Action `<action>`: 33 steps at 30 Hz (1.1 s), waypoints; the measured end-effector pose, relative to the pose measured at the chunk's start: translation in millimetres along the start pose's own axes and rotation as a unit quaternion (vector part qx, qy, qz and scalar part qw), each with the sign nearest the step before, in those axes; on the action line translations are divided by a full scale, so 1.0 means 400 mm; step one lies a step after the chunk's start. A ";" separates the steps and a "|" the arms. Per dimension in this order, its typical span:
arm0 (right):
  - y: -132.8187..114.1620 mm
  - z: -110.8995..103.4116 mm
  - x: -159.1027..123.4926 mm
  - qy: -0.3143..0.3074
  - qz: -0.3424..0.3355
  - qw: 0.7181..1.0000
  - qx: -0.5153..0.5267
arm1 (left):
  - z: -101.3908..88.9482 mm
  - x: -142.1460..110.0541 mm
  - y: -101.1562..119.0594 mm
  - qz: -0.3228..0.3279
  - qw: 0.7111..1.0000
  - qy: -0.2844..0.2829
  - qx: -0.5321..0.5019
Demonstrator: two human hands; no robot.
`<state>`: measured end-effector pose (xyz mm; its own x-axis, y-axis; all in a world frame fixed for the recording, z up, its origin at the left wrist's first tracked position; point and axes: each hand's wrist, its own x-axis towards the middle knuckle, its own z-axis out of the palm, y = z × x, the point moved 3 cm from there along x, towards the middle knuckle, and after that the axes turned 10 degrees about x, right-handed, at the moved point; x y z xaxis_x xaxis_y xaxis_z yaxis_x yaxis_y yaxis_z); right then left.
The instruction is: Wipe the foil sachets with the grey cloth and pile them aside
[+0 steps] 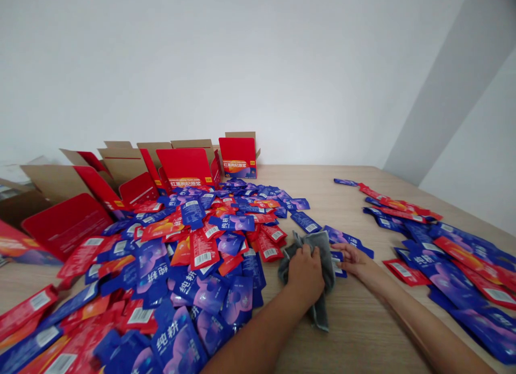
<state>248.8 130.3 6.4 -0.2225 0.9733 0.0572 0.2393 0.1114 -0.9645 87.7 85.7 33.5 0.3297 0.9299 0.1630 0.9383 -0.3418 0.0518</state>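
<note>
In the middle of the table, my left hand (305, 273) is closed on a crumpled grey cloth (321, 304). Just right of it, my right hand (358, 264) pinches a blue pouch (341, 272) with a white label; the cloth partly hides this pouch. Behind my hands lie another blue and purple pouch (350, 241) and a blue one with a barcode (305, 222). A big heap of red and blue pouches (201, 250) spreads left of the cloth, close to my left hand.
Open red cardboard boxes (187, 167) stand along the back left, flaps up. One more red box (238, 158) is near the wall. A second, looser group of red and blue pouches (447, 272) lies along the right side of the wooden table (314, 175).
</note>
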 end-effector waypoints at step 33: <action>-0.030 -0.058 -0.006 0.048 -0.033 0.972 -0.227 | -0.025 0.013 -0.072 -0.119 0.989 0.040 -0.083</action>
<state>268.4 131.2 23.8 -0.1672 0.9728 0.1604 0.6254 0.2304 -0.7456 61.2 99.1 42.9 0.0863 0.9752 0.2040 0.9561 -0.1387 0.2583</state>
